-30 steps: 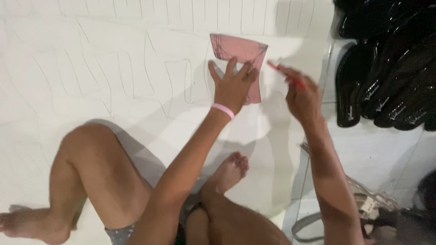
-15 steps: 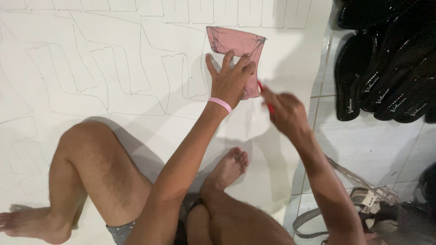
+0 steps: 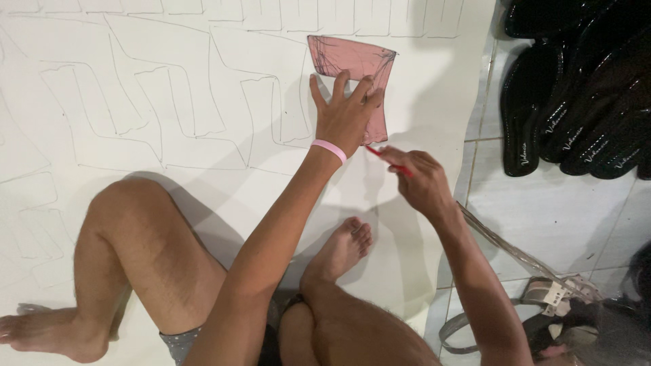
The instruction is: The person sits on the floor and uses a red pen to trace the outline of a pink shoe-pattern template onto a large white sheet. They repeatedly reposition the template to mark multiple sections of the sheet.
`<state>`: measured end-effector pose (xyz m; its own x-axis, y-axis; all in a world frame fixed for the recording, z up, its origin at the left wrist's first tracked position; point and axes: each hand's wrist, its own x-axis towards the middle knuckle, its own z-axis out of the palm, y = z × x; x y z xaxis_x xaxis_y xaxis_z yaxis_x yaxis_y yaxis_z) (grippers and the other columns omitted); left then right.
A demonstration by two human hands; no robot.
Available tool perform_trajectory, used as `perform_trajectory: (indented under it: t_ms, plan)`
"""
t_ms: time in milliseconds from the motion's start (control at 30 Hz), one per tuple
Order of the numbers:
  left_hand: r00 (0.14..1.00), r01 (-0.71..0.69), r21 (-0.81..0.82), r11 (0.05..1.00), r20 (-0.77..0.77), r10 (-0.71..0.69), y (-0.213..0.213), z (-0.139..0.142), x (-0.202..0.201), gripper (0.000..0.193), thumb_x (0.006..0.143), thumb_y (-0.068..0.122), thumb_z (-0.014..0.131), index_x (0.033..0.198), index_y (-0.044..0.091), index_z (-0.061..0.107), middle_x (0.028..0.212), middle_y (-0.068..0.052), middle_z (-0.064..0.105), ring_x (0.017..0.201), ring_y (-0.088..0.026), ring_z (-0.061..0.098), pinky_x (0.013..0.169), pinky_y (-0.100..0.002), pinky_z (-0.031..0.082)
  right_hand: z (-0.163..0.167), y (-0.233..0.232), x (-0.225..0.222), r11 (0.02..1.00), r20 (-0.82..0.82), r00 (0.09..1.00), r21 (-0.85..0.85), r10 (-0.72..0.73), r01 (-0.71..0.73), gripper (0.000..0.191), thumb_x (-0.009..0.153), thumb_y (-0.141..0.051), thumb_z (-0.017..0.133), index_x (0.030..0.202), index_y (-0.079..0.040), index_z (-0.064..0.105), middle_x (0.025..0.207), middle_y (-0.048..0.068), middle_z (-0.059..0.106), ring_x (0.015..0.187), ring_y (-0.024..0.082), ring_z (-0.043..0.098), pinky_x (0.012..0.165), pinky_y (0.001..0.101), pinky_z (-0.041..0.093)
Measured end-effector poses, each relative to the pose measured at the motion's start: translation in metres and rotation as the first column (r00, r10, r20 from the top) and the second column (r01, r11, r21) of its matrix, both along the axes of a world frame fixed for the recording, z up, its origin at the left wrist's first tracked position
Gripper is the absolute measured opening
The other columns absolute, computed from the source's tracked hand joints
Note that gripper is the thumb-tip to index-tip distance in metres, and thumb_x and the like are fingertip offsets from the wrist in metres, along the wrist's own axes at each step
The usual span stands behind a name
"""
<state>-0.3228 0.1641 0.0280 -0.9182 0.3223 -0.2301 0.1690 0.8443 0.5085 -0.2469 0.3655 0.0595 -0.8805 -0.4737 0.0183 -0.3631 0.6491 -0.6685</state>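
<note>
The person sits on the floor on a big white sheet (image 3: 203,61) covered in traced outlines, one knee up and a bare foot (image 3: 339,247) tucked in below the arms. The left hand (image 3: 346,115) lies flat with its fingers spread wide across the lower half of a pink template (image 3: 352,64), pressing it down onto the sheet; the upper edge of the template shows clear beyond the fingertips, and a pink wristband (image 3: 329,150) sits just behind the hand. The right hand (image 3: 420,179) is curled snugly around a red pen (image 3: 383,157), whose tip points up and to the left and meets the sheet just under the template's lower corner, close beside the heel of the left hand. The template looks thin, flat and light, fairly stiff like card or plastic, with dark scribbled marks along its edges; I'd judge it would slide easily on the smooth sheet unless held down firmly, so a broad flat press near its middle suits it better than a pinch at the rim. To lift it, an edge beyond the fingertips would be the place to catch. Off past the right hand, on the tiled floor (image 3: 542,217), lie several glossy black shoe soles (image 3: 529,115), and nearer the person's right elbow a strappy sandal (image 3: 556,298).
</note>
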Motion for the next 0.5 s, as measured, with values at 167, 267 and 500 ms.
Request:
perform_trajectory:
  t_ms: [167,267,500]
  plan:
    - [0.971,0.096,-0.134,0.986,-0.206,-0.122,-0.002,-0.008,-0.004,0.06,0.077,0.013,0.082,0.126,0.044,0.069,0.146,-0.003,0.05,0.138,-0.039,0.036,0.104,-0.084,0.013,0.016,0.019,0.006,0.978,-0.03,0.984,0.112,-0.174,0.176,0.032,0.092,0.01,0.063,0.12,-0.003,0.064,0.123,0.01,0.073,0.102,0.031,0.072,0.092,0.0415,0.057]
    - [0.952,0.242,-0.15,0.959,-0.154,-0.264,-0.022,-0.014,-0.023,0.063,0.058,0.046,0.081,0.119,0.03,0.072,0.152,-0.013,0.046,0.142,-0.038,0.029,0.111,-0.079,0.012,0.022,0.029,0.022,0.982,0.01,0.982,0.021,-0.187,0.187,0.03,0.094,0.012,0.055,0.121,0.0,0.061,0.129,0.013,0.071,0.115,0.033,0.07,0.098,0.0406,0.057]
    - [0.875,-0.476,0.127,0.87,-0.036,0.483,-0.132,-0.018,-0.022,0.027,0.105,0.032,0.063,0.104,0.005,0.061,0.078,-0.01,0.074,0.071,-0.028,0.072,0.064,-0.043,0.056,0.002,0.048,0.07,0.903,0.022,0.905,-0.055,-0.425,0.426,0.024,0.107,0.007,0.041,0.118,-0.001,0.06,0.125,0.019,0.068,0.109,0.034,0.069,0.096,0.0381,0.058]
